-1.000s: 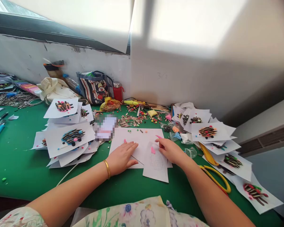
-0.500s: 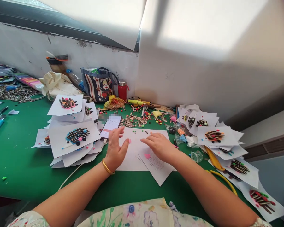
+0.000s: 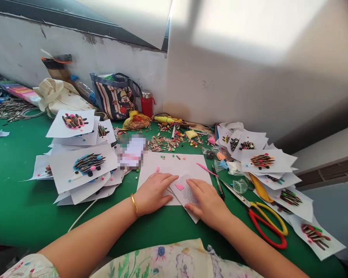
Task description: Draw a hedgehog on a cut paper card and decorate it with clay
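Observation:
A white sheet of paper lies on the green table in front of me. On it sits a smaller white card, turned at an angle, bearing a faint drawing and a flat pink piece of clay. My left hand rests on the sheet left of the card, fingers stretched and holding nothing. Over the card's right side lies my right hand, open, with its fingers partly covering the drawing. A small pink clay bit is just beyond my left hand. Along the sheet's far edge are green balls and a seed.
Stacked seed-hedgehog cards stand at left, more cards at right. Red-and-yellow scissors, a black pen and a pink stick lie right of the sheet. A blurred phone and loose seeds are farther back.
Both hands have come down from above the sheet onto the paper and card, nearer to me. The scissors, pink stick and pen at right, hidden by my arm before, now show.

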`<state>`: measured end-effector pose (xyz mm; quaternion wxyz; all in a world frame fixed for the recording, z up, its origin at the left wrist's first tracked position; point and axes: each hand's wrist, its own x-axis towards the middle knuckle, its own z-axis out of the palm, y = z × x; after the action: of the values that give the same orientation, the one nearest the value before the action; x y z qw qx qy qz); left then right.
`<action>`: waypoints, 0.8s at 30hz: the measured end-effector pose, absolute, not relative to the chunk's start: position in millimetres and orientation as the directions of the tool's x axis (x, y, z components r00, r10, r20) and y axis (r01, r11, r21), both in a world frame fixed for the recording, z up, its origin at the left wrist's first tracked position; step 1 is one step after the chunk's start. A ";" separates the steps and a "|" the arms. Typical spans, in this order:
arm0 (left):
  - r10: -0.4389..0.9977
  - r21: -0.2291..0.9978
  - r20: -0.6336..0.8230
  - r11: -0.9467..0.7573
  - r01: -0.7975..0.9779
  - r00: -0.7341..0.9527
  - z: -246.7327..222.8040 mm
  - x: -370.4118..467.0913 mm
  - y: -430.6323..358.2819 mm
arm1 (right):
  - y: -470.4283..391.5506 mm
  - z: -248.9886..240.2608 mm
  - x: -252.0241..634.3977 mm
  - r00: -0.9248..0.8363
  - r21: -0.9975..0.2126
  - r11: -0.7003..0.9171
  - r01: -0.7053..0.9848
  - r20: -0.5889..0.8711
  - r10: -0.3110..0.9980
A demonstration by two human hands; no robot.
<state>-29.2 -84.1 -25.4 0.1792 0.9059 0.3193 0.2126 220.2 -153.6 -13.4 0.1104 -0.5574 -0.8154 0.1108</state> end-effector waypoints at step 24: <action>0.620 0.415 0.255 -0.764 0.495 0.742 -26.0 -29.2 -82.2 | -102.6 -9.1 245.4 -0.474 -0.374 0.418 0.828 -0.067 0.878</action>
<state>-29.2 -82.2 -26.0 0.1623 0.9191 0.3031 0.1922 245.4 -102.6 -9.1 0.0696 -0.5081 -0.8393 0.1805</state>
